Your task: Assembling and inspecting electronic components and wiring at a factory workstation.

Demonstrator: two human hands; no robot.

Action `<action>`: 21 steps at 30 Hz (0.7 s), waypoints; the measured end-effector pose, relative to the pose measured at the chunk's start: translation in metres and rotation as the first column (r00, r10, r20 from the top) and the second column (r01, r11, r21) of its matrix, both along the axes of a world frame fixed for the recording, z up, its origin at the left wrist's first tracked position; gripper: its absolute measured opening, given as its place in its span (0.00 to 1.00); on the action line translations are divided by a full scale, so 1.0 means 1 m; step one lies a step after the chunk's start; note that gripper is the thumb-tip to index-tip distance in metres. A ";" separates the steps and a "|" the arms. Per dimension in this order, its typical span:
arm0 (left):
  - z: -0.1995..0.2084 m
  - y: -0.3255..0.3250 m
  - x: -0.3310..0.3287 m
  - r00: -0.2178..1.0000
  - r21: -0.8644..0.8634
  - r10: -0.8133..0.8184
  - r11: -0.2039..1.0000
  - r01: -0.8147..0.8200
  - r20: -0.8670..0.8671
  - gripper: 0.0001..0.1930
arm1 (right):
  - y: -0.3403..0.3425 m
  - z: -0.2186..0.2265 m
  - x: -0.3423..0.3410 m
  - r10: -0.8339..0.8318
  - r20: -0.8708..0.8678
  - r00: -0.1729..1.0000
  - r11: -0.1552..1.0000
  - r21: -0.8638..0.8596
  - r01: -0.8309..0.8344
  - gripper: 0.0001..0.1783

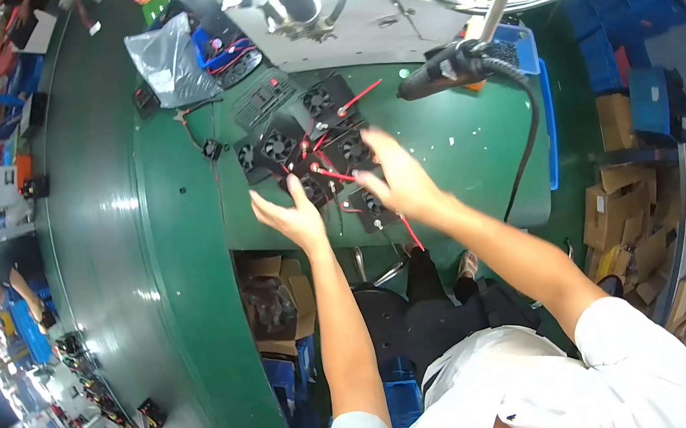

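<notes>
A cluster of black square cooling fans [277, 146] with red and dark wire leads lies on the green work table [451, 155] in front of me. My left hand [297, 218] hovers at the near left of the cluster, its fingers spread and nothing in them. On the other side, my right hand [403, 175] reaches over the near right fans, fingers apart and holding nothing I can see. Its fingertips are closest to a fan [355, 150] and a red lead [338, 174]; whether they touch is unclear. Another fan [372, 202] sits by the table's front edge.
A black cylindrical tool [437, 73] on a cable hangs over the table's right. A dark grid-like tray [263, 98], a grey plastic bag [170, 61] and a blue bin [220, 49] are farther back. Cardboard boxes [619, 209] stand at the right.
</notes>
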State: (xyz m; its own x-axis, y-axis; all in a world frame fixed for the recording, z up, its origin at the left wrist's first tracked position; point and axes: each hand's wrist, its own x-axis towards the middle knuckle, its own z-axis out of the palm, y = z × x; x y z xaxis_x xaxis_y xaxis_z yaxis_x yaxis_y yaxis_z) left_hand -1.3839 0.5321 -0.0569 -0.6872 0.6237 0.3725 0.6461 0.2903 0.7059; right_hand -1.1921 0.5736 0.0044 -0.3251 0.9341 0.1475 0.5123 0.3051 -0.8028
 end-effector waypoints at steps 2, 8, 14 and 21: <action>0.013 -0.021 0.062 0.973 -0.021 -0.207 0.977 0.210 0.105 0.45 | -0.041 0.024 0.053 0.040 -0.053 0.998 0.981 -0.189 -0.050 0.31; -0.009 -0.087 0.141 0.844 -0.370 -0.537 0.788 0.492 -0.021 0.41 | -0.193 0.024 0.166 0.056 0.203 0.977 0.893 -0.448 0.042 0.25; 0.002 -0.052 0.115 0.678 -0.154 -0.663 0.741 0.653 -0.318 0.35 | -0.344 -0.004 0.267 -0.208 0.412 0.887 0.711 -0.559 0.427 0.24; 0.024 -0.146 0.213 0.543 -0.120 -0.390 0.877 0.466 -0.744 0.28 | -0.619 -0.055 0.337 -0.627 0.594 0.505 0.108 -0.576 0.810 0.20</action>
